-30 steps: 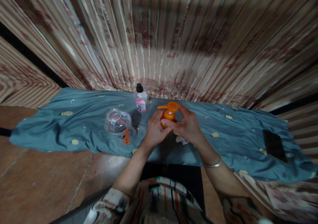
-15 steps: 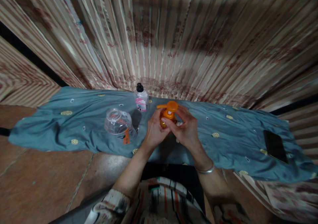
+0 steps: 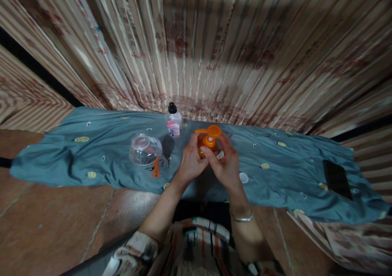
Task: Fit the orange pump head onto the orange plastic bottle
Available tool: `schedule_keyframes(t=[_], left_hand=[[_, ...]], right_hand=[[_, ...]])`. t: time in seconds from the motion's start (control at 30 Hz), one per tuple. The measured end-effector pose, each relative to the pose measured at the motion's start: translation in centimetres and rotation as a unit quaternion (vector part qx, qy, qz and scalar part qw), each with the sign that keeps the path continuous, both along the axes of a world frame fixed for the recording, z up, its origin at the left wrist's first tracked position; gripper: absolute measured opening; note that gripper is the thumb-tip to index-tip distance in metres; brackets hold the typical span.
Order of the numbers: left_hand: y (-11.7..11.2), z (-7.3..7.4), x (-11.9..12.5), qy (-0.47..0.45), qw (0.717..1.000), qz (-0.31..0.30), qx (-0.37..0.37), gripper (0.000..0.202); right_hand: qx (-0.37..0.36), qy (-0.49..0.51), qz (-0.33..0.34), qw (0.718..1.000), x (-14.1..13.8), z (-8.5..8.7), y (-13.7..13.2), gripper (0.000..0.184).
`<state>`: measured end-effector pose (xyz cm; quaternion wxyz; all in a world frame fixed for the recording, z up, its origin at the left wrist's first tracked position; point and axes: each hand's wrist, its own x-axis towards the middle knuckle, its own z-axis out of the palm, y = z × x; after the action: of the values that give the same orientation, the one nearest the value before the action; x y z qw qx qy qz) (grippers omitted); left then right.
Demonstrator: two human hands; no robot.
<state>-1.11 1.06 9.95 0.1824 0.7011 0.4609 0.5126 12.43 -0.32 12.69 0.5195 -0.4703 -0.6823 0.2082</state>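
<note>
An orange pump bottle (image 3: 209, 137) stands upright on the blue-grey cloth (image 3: 92, 153), its spout pointing left. My left hand (image 3: 192, 161) wraps its left side. My right hand (image 3: 225, 165) closes on its right side just under the pump head, fingertips at the neck. A small white thing (image 3: 220, 155) shows between my right fingers; I cannot tell what it is. A small white round disc (image 3: 243, 177) lies on the cloth just right of my right wrist.
A clear glass jar (image 3: 146, 151) lies on its side with an orange tag, left of my hands. A small clear bottle with a black cap and pink label (image 3: 173, 122) stands behind. A black phone (image 3: 337, 179) lies far right. Striped curtain behind, tiled floor in front.
My right forearm has swung in toward the middle and the hand shifted left on the bottle. The white disc on the cloth, hidden before, now shows. The left hand stays put.
</note>
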Motion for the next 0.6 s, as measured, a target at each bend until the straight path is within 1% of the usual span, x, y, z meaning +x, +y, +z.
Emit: schedule_keyframes(t=[0.1,0.13,0.2,0.27,0.33,0.4,0.43,0.53,0.6], left_hand=[[0.2,0.0,-0.7,-0.031,0.999,-0.037,-0.007,0.066],[0.3,-0.1,-0.9,-0.042,0.998,-0.047,-0.009,0.071],[0.6,-0.3,-1.4,-0.068,0.996,-0.063,-0.017,0.082],[0.7,-0.9,-1.8,-0.100,0.992,-0.073,-0.031,0.091],[0.6,-2.1,-2.1,-0.137,0.986,-0.077,-0.050,0.095],[0.0,-3.7,-2.3,-0.173,0.979,-0.075,-0.073,0.099],[-0.6,-4.7,-2.3,-0.190,0.975,-0.072,-0.088,0.097],[-2.6,-7.8,-2.3,-0.238,0.960,-0.049,-0.140,0.084],[-3.8,-9.4,-2.2,-0.260,0.950,-0.036,-0.171,0.075]], right_hand=[[-0.031,0.038,0.031,0.998,1.4,-1.9,-0.1,0.068],[-0.049,0.048,0.045,0.997,1.9,-2.7,-0.2,0.072],[-0.095,0.075,0.093,0.988,2.7,-4.2,-0.3,0.077],[-0.134,0.097,0.133,0.977,3.0,-5.3,-0.4,0.084],[-0.160,0.097,0.144,0.972,2.7,-6.1,-0.6,0.094],[-0.175,0.079,0.117,0.974,1.8,-6.7,-1.1,0.105],[-0.180,0.070,0.092,0.977,1.3,-7.2,-1.4,0.110],[-0.193,0.052,0.004,0.980,-0.6,-8.9,-2.3,0.124],[-0.196,0.051,-0.033,0.979,-1.7,-10.4,-2.7,0.128]])
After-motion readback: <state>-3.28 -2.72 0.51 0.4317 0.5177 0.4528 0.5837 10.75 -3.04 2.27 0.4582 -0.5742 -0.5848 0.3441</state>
